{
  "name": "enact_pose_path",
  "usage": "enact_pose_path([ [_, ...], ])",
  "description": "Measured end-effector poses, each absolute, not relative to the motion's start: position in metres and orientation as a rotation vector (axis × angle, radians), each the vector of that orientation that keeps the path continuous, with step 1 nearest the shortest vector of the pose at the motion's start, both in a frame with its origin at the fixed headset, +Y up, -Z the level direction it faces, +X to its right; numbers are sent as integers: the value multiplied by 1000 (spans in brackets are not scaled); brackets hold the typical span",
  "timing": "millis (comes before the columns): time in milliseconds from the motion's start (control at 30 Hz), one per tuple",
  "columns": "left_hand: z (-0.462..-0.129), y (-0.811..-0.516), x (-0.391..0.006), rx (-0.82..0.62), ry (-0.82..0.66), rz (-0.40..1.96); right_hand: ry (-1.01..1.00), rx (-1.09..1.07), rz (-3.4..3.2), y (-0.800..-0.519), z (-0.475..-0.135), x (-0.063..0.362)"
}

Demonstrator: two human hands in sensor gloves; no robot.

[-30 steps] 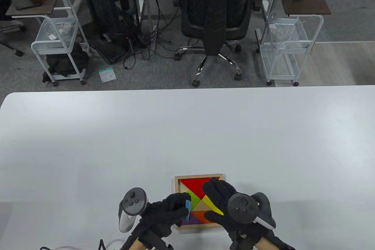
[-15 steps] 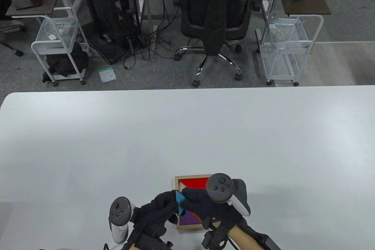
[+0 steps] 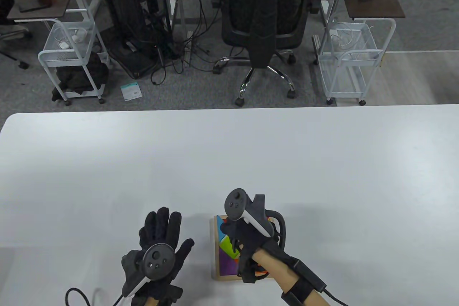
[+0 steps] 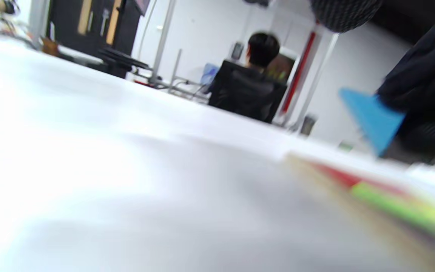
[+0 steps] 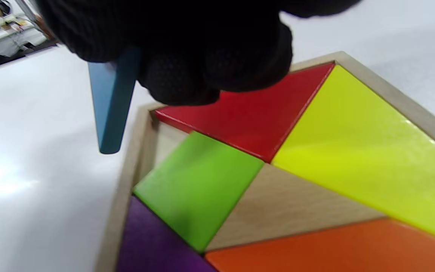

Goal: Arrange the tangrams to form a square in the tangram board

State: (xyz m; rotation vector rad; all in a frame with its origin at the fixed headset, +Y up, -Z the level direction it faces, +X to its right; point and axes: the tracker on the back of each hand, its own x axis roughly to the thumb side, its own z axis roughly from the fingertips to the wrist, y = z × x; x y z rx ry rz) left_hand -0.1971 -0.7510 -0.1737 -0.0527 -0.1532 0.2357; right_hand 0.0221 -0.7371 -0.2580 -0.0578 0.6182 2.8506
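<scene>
One blue piece point(image 5: 112, 102) — R hand point(image 3: 247, 238) pinches.

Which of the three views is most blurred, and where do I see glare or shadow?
Left wrist view: most blurred, the tangram board smeared, only the blue piece fairly clear. Right wrist view: glare on the yellow piece. Table view: sharp, soft shadow beside the right hand.

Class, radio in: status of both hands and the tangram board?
Left hand open, flat on table. Right hand pinching blue piece over board. Two gaps unfilled.
</scene>
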Motion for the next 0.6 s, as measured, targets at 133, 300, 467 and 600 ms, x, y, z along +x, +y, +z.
enact_pose_path([
  [133, -176, -753, -198, -95, -139, 222, 662, -115, 2876, -750, -260, 16],
  [300, -174, -753, -193, -112, -156, 216, 606, -144, 2956, -757, -257, 10],
  [467, -173, -753, -192, -111, -158, 219, 486, -160, 3135, -758, -251, 2],
  [600, -174, -753, -193, -112, -155, 224, 401, -172, 3243, -760, -248, -6],
])
